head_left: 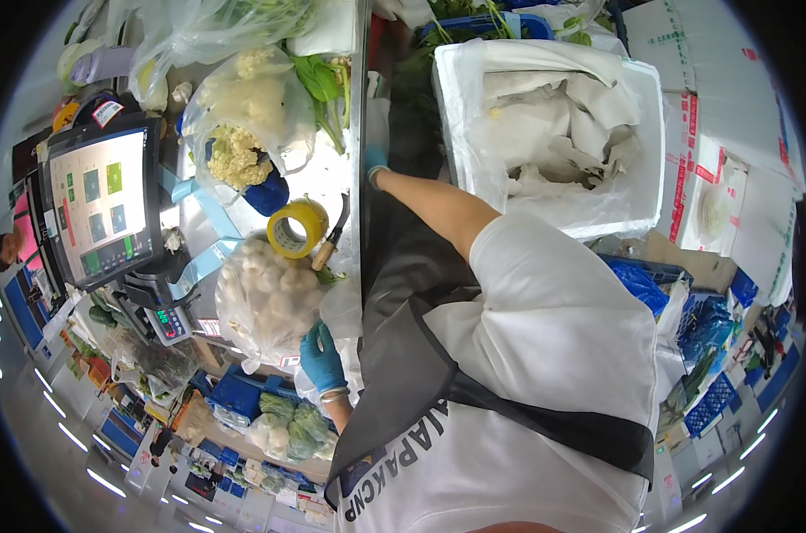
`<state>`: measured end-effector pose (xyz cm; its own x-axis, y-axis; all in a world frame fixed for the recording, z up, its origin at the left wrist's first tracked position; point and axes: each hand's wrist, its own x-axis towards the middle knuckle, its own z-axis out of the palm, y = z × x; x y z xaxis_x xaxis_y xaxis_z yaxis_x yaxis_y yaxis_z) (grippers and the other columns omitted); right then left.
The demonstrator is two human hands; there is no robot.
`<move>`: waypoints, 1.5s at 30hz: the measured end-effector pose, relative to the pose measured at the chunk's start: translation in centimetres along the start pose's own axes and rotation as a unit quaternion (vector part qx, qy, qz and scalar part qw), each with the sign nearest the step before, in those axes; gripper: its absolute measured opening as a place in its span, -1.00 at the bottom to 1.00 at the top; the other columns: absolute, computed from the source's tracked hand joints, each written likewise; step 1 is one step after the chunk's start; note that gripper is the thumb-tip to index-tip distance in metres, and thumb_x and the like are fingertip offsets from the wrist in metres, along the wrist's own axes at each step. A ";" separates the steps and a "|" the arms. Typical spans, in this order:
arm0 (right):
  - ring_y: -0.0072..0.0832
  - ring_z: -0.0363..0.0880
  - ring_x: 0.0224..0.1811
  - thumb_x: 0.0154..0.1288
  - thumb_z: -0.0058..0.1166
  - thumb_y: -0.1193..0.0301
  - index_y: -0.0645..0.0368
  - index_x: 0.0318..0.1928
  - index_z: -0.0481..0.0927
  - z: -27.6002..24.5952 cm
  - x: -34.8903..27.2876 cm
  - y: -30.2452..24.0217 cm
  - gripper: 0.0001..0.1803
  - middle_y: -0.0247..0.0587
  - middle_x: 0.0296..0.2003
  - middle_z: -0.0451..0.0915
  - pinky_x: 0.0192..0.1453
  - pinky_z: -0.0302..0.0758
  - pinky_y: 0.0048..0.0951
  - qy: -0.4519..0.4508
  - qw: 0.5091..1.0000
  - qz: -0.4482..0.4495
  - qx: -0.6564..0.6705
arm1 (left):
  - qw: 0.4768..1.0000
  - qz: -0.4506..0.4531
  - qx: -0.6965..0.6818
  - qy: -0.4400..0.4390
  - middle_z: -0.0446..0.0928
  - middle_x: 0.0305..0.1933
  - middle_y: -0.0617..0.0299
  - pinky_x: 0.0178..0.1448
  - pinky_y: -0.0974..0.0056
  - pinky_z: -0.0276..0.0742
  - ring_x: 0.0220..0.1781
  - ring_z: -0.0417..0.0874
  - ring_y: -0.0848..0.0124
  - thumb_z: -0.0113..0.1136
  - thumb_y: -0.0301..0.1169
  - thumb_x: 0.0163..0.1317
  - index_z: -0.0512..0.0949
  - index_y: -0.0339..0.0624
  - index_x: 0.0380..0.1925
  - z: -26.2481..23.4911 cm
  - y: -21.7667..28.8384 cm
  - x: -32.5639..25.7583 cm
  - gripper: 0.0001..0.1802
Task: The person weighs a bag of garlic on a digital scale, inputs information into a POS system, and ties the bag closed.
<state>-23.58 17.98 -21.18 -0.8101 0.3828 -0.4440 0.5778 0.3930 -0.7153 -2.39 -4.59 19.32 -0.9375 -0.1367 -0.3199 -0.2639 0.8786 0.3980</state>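
Observation:
My left hand (321,360), in a blue glove, is at the near edge of the counter with its fingers bent together on the thin plastic of a clear bag of garlic bulbs (269,289). My right hand (375,162), gloved as well, reaches down at the counter's edge; its fingers are hidden, and I cannot tell what they touch. Beyond the garlic lie a roll of yellow tape (297,229) and a knife (330,242) with a wooden handle. A clear bag of cauliflower (243,98) sits further along, with a bare cauliflower head (236,156) at its opening.
A touch screen (101,200) and a scale display (168,323) stand across the counter. Light blue ribbon (209,213) lies between screen and garlic. A white foam box (647,142) lined with paper stands beside me. Leafy greens (318,80) lie by the cauliflower; blue crates (234,395) hold vegetables.

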 end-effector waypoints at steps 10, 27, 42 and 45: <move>0.02 0.66 -0.15 0.30 -0.04 0.28 0.10 -0.23 0.71 -5.6 -4.1 -3.9 -0.72 0.12 -0.21 0.67 -0.14 0.62 -0.10 -0.047 0.998 0.039 -0.004 | 1.000 -0.003 -0.011 -0.010 0.66 -0.18 0.01 0.02 0.20 0.51 -0.14 0.66 0.20 0.16 -0.35 0.35 0.65 -0.29 -0.12 -0.5 1.2 0.1 -0.75; -0.27 0.41 -0.59 0.17 0.26 0.05 0.20 -0.50 0.58 -40.0 -15.6 -17.4 -0.57 -0.10 -0.59 0.51 -0.40 0.40 -0.35 -0.369 0.887 -0.249 -0.120 | 0.977 0.184 -0.104 -0.027 0.64 -0.09 -0.01 0.09 0.15 0.51 -0.04 0.65 0.11 0.30 -0.40 0.22 0.63 -0.23 -0.07 -2.6 9.4 3.3 -0.72; -0.47 0.60 -0.43 0.20 0.27 0.18 0.17 -0.25 0.64 -33.0 -29.6 -25.1 -0.69 -0.27 -0.43 0.62 -0.34 0.52 -0.40 -0.253 0.901 -0.326 -0.136 | 0.929 0.118 -0.344 0.068 0.42 -0.50 0.14 -0.25 0.24 0.45 -0.40 0.49 0.34 0.43 -0.36 0.06 0.47 -0.23 -0.47 -3.1 8.1 1.3 -0.71; -0.62 0.55 -0.30 0.28 0.24 0.29 0.24 -0.10 0.60 -31.5 -31.9 -27.4 -0.70 -0.34 -0.27 0.62 -0.23 0.50 -0.52 -0.421 0.906 -0.046 -0.006 | 0.916 0.098 -0.389 0.021 0.39 -0.51 0.20 -0.29 0.28 0.43 -0.43 0.46 0.44 0.39 -0.35 0.11 0.46 -0.21 -0.46 -5.1 9.1 -1.2 -0.73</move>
<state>-10.40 21.34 29.59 -0.6403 -0.4231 -0.6412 0.5018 0.4017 -0.7661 -4.78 1.20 27.70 -0.9877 -0.0437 -0.1499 -0.1561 0.2993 0.9413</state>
